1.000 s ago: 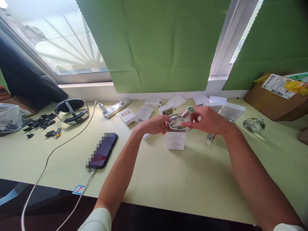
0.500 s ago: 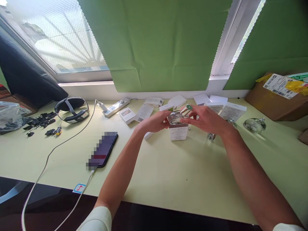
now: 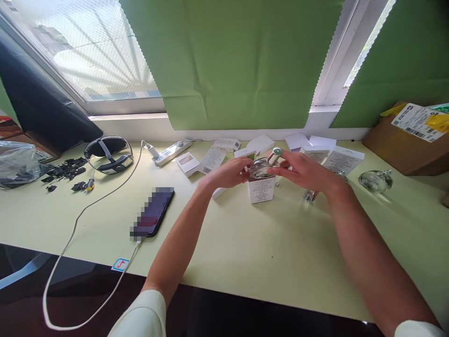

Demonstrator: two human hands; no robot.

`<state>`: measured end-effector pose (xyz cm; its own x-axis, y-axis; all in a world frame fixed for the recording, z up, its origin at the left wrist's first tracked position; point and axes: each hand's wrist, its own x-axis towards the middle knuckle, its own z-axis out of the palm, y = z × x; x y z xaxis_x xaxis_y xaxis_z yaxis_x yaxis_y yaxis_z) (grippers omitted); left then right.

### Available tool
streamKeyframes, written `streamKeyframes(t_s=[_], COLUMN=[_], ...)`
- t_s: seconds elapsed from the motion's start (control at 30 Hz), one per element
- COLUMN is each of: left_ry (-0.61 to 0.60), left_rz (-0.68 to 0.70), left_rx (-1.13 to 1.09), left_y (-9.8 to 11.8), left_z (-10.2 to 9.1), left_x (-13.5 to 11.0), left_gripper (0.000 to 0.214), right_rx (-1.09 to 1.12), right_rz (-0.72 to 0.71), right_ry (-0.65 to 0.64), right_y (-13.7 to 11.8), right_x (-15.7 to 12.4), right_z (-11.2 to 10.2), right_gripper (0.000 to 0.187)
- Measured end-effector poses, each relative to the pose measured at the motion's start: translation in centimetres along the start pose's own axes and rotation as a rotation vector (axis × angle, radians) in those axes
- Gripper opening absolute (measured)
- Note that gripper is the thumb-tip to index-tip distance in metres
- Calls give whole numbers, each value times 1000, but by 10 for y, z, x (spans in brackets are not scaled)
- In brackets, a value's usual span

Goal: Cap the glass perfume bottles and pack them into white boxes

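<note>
A round clear glass bottle (image 3: 260, 169) with a silver neck and a green-topped cap (image 3: 277, 152) sits at the top of a small white printed box (image 3: 261, 189) standing on the pale yellow table (image 3: 245, 243). My left hand (image 3: 229, 172) grips the bottle's left side with curled fingers. My right hand (image 3: 302, 170) holds its right side, fingers near the cap. How far the bottle reaches into the box is hidden.
Several white boxes (image 3: 342, 159) lie along the back edge by a power strip (image 3: 170, 153). Another glass bottle (image 3: 375, 180) rests at right near a cardboard carton (image 3: 409, 145). A phone (image 3: 153, 213) on a cable, a headset (image 3: 108, 155) and small black parts (image 3: 65, 169) lie at left.
Both hands moved the bottle down and away until it sits at the top of the white box. The view has shifted slightly.
</note>
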<state>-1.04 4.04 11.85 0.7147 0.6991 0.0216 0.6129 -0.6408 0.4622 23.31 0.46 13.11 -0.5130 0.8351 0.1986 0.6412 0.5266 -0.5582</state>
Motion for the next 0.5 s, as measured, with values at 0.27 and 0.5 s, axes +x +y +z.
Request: streamKeyframes(t_s=[0.27,0.5], left_ry=[24,31], left_rz=[29,3], left_rx=[11,24], left_y=[0,1], left_z=[0,0], left_x=[0,0], left_gripper=[27,36], right_rx=[-75,-132], right_rz=[-55,-65], right_ry=[6,-1], right_y=[8,7], right_x=[3,6], right_z=[6,10], right_gripper=[39,39])
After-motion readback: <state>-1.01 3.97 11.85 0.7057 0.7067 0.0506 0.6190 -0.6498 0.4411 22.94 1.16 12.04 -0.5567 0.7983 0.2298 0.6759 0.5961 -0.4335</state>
